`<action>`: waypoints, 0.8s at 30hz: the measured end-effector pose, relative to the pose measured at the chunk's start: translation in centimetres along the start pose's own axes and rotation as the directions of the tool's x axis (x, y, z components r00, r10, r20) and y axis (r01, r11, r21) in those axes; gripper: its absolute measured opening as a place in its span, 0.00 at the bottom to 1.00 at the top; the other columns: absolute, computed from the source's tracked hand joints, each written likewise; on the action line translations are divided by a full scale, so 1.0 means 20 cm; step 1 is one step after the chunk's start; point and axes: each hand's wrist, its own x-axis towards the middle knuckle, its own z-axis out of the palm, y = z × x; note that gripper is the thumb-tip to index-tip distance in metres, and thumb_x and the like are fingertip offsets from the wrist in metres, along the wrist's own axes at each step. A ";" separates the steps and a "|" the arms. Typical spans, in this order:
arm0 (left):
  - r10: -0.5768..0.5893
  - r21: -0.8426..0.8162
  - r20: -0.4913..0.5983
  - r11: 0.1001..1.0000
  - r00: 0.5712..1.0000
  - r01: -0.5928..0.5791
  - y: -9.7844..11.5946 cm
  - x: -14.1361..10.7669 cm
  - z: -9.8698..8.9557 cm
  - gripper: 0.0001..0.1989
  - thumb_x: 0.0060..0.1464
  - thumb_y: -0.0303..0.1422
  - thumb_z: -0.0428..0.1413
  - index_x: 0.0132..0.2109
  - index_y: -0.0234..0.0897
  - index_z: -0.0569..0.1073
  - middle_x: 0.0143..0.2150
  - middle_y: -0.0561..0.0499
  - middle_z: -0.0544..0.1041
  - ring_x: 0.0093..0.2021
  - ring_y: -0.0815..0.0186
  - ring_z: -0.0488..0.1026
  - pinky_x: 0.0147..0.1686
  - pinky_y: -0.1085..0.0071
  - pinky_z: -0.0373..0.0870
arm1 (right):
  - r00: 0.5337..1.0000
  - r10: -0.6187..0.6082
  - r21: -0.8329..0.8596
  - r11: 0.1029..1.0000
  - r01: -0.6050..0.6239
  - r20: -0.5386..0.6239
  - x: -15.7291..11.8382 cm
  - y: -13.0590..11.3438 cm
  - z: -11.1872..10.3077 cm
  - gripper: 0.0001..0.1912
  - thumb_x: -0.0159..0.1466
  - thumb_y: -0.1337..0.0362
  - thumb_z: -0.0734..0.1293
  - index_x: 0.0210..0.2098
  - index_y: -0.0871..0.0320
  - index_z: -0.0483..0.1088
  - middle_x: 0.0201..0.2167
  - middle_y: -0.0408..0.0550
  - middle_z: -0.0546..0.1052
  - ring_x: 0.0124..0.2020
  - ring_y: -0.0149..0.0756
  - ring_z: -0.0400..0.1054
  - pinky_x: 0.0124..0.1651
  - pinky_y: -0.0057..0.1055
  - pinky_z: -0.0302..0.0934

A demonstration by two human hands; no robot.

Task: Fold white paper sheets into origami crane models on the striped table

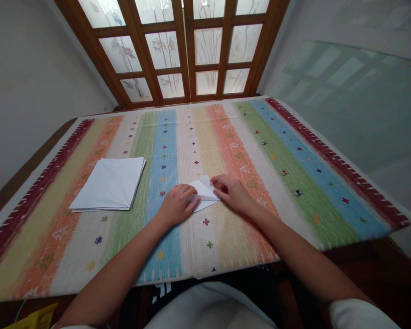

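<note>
A small folded piece of white paper [203,189] lies on the striped tablecloth [195,242] in front of me, with several layers showing along its near side. My left hand [180,201] grips its left end, thumb at the near side and fingers curled over the top. At the right end, my right hand [231,192] pinches the paper's edge between thumb and fingers. Parts of both ends are hidden under my fingers. To the left rests a stack of white paper sheets [109,183], apart from both hands.
Wooden doors with frosted panes [167,50] stand behind the table's far edge. A pale glass board [356,109] leans along the right wall. Something yellow [34,317] shows below the table's near left corner.
</note>
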 end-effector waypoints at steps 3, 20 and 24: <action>0.036 -0.031 0.006 0.999 0.999 -0.036 0.00 0.00 -0.01 0.13 0.70 0.35 0.55 0.38 0.37 0.79 0.47 0.43 0.84 0.47 0.55 0.79 0.51 0.53 0.75 | 0.993 -0.114 -0.068 0.991 0.115 0.011 0.00 0.02 -0.01 0.09 0.67 0.74 0.68 0.42 0.59 0.81 0.48 0.54 0.79 0.40 0.35 0.76 0.47 0.35 0.71; 0.044 -0.092 0.032 0.995 0.999 -0.041 0.01 -0.01 -0.01 0.07 0.61 0.35 0.64 0.44 0.38 0.76 0.48 0.43 0.80 0.50 0.54 0.76 0.51 0.54 0.77 | 0.929 -0.236 -0.109 0.955 0.275 0.284 -0.01 0.01 -0.11 0.06 0.71 0.65 0.72 0.41 0.56 0.84 0.45 0.52 0.84 0.44 0.39 0.79 0.50 0.35 0.70; 0.032 -0.074 0.027 0.997 0.999 -0.030 0.03 -0.01 -0.02 0.11 0.63 0.41 0.64 0.42 0.38 0.75 0.48 0.42 0.81 0.48 0.53 0.76 0.49 0.54 0.77 | 0.924 -0.279 -0.270 0.898 0.348 0.263 -0.02 -0.02 -0.10 0.11 0.74 0.65 0.68 0.40 0.58 0.82 0.42 0.52 0.83 0.39 0.38 0.76 0.44 0.34 0.67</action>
